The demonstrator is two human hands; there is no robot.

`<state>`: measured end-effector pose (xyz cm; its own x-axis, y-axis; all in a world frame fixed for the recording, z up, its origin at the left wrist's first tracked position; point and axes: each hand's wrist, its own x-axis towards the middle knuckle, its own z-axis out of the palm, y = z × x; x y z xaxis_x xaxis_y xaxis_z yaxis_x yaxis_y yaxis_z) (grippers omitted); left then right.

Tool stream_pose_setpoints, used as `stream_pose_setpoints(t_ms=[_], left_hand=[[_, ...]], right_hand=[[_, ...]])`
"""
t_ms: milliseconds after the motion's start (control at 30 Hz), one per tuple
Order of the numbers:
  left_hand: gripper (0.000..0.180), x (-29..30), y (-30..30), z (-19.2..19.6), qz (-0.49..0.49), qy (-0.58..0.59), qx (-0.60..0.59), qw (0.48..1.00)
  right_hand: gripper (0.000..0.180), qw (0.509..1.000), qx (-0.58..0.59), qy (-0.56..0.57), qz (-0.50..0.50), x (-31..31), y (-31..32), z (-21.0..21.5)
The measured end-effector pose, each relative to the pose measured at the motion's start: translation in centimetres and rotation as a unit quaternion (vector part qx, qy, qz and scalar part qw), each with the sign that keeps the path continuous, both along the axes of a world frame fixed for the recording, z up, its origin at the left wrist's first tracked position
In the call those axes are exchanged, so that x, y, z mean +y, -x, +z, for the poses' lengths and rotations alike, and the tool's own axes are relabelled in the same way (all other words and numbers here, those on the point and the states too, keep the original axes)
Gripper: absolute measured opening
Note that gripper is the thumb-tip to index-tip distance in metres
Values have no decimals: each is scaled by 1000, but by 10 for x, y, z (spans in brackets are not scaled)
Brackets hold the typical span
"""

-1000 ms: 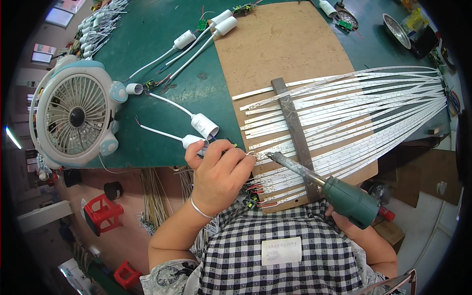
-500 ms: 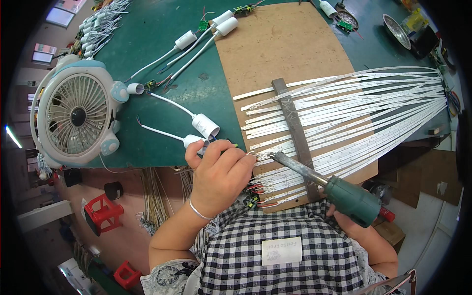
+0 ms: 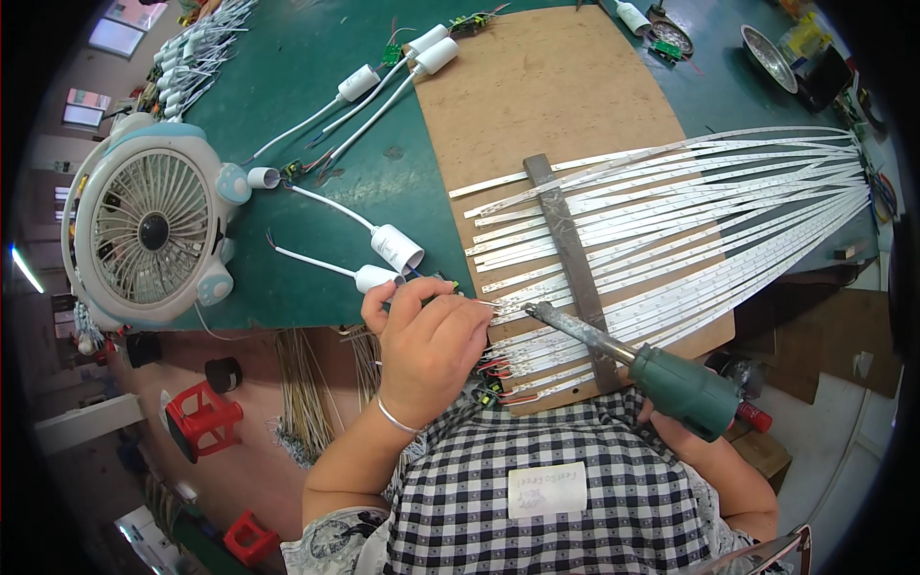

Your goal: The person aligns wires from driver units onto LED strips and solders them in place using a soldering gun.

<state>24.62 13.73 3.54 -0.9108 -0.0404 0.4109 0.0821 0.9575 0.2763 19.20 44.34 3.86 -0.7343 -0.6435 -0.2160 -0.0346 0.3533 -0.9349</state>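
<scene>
My left hand (image 3: 431,340) is closed in a pinch over the left ends of the white LED strips (image 3: 632,216). A thin wire (image 3: 494,305) runs from its fingertips to one strip. Just beyond its knuckles lies a white lamp cap (image 3: 376,278) with a short cable. My right hand (image 3: 666,429), mostly hidden behind the handle, grips a soldering iron (image 3: 685,391) with a dark green handle. The iron's dark tip hovers at or just above the strips, a little right of my left fingertips; contact cannot be made out. Small green circuit boards (image 3: 489,391) with red wires sit at the nearer strip ends.
A dark bar (image 3: 570,259) lies across the strips on a brown board (image 3: 546,86). More white lamp caps (image 3: 398,247) rest on the green table (image 3: 326,225). A fan (image 3: 149,230) stands at left, a metal dish (image 3: 770,59) far right. Red stools (image 3: 203,417) stand on the floor.
The iron's tip has shifted very slightly down, away from the strip ends. My left hand has moved slightly, its fingers still pinched. The rest looks the same.
</scene>
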Motion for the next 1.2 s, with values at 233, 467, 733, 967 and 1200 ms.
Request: stream_pose_setpoints(t_ms=[233, 467, 733, 967, 1200], left_hand=[[17, 6, 7, -3, 18, 37, -10, 999], [20, 7, 11, -2, 7, 38, -2, 999], [17, 6, 10, -4, 1, 74, -7, 997], [14, 6, 13, 1, -18, 99, -17, 995], [16, 5, 18, 8, -45, 124, -28, 991]], right_hand=[[25, 1000, 2, 16, 14, -5, 5, 4], [26, 999, 14, 10, 48, -3, 4, -5], [26, 996, 63, -19, 58, -7, 4, -6], [28, 997, 52, -11, 53, -11, 5, -2], [30, 992, 97, -23, 81, -13, 8, -1]])
